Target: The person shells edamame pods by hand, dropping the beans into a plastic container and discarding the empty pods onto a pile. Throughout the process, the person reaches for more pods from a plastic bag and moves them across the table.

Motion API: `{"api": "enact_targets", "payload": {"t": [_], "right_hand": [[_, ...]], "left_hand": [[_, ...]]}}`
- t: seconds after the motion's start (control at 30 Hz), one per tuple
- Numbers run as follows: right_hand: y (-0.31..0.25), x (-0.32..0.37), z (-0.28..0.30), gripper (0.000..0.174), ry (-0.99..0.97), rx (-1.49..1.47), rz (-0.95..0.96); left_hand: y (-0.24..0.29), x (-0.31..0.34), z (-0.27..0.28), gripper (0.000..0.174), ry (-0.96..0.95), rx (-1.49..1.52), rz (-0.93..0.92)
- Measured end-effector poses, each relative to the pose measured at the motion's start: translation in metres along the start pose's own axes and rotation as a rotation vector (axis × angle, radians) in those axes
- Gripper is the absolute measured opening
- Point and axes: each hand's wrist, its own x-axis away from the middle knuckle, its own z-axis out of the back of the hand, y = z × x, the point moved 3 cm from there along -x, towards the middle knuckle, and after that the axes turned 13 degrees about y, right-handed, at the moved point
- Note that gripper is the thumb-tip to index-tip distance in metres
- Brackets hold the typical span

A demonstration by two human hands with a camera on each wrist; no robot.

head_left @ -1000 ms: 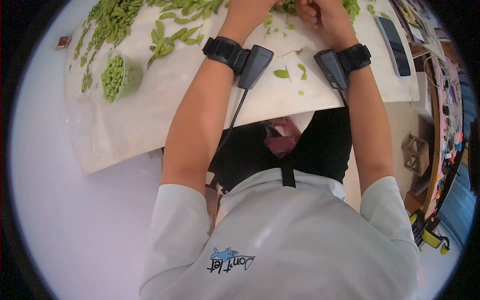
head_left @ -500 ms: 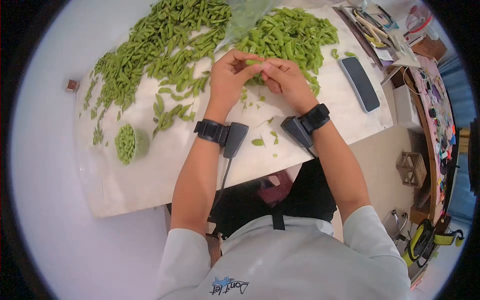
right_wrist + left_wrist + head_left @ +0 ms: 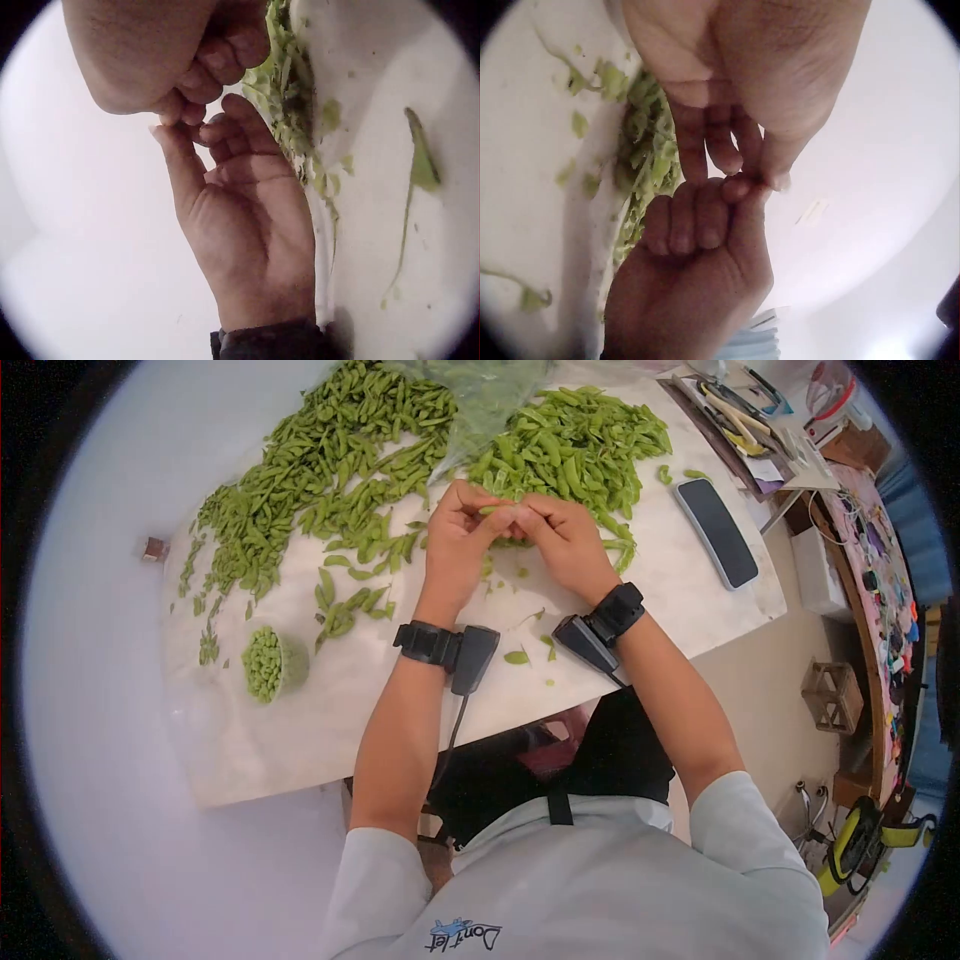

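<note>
A green soybean pod (image 3: 490, 510) shows between the fingertips of my two hands over the table. My left hand (image 3: 458, 550) pinches it between thumb and forefinger, the other fingers only lightly bent in the left wrist view. Tip to tip with it, my right hand (image 3: 575, 545) pinches the pod's end, its remaining fingers (image 3: 214, 64) folded into the palm. In both wrist views the fingertips hide most of the pod. Just beyond my hands lies a heap of lighter green pods (image 3: 570, 450). A tub of shelled beans (image 3: 265, 665) stands left of my left forearm.
A large pile of darker full pods (image 3: 350, 430) spreads over the back left, with a clear plastic bag (image 3: 480, 415) between the heaps. A phone (image 3: 718, 532) lies on the right. Loose leaves (image 3: 516, 657) and scraps dot the table (image 3: 350, 730) near its front edge.
The head view has tilted up, so the pod heaps and both hands now show in full. The hands stay together at the fingertips, the right one turned slightly more inward.
</note>
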Motion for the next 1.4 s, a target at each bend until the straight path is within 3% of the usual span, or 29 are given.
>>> {"api": "enact_targets", "payload": {"t": [0.27, 0.37, 0.67, 0.77, 0.87, 0.97, 1.17, 1.27, 1.4], "right_hand": [[0.0, 0.0, 0.0, 0.026, 0.053, 0.093, 0.104], [0.011, -0.001, 0.002, 0.025, 0.064, 0.159, 0.055], [-0.015, -0.001, 0.003, 0.021, 0.073, 0.342, 0.23], [-0.017, -0.001, 0.004, 0.022, 0.106, 0.333, 0.182], [-0.015, -0.003, 0.007, 0.021, 0.096, 0.383, 0.126], [0.003, -0.005, 0.009, 0.025, 0.026, 0.249, 0.059], [0.002, -0.005, 0.004, 0.033, -0.014, -0.093, -0.148], [0.023, -0.009, 0.005, 0.031, -0.024, 0.023, -0.105], [0.016, -0.013, 0.003, 0.03, 0.042, -0.034, -0.122]], "left_hand": [[-0.005, 0.0, 0.001, 0.02, 0.025, -0.01, -0.012], [-0.004, 0.004, -0.004, 0.02, 0.086, 0.065, 0.026], [-0.005, 0.012, -0.014, 0.018, 0.202, 0.309, 0.183], [0.0, 0.011, -0.016, 0.019, 0.188, 0.29, 0.186], [0.006, 0.0, -0.007, 0.017, 0.149, -0.152, -0.016], [-0.001, -0.006, 0.002, 0.016, 0.069, -0.168, 0.101], [0.001, -0.006, 0.004, 0.018, 0.038, -0.186, 0.027], [0.003, -0.007, 0.002, 0.019, 0.096, -0.21, -0.002], [-0.003, -0.014, 0.003, 0.02, 0.108, -0.227, -0.035]]}}
